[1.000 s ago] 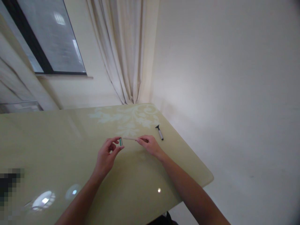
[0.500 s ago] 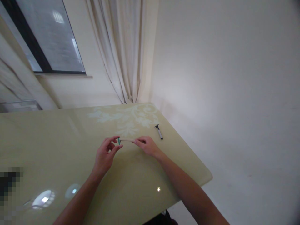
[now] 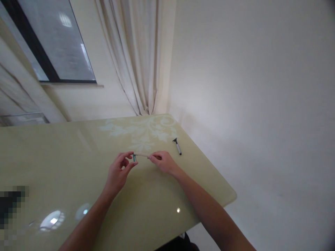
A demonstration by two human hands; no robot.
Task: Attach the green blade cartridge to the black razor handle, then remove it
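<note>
Between the thumb and fingertips of my left hand (image 3: 120,169) is a small, flat green piece (image 3: 134,158) with a dark edge, held upright by its two ends. My right hand (image 3: 162,161) pinches a thin pale stick (image 3: 142,154). The stick reaches left to the upper end of the green piece; whether the two touch I cannot tell. Both hands are over the table. Beyond my right hand lies a razor (image 3: 177,146) with a black head and a grey handle.
The glossy pale table (image 3: 65,157) has a white floral pattern (image 3: 141,129) near its far corner. A plain wall (image 3: 248,104) runs along the right. Curtains (image 3: 136,52) and a window (image 3: 70,42) are behind the table. A blurred dark shape (image 3: 12,202) is at the left edge.
The stick's left end has moved up from the middle of the green piece to its upper end. The green piece has turned slightly. Both hands keep their grip.
</note>
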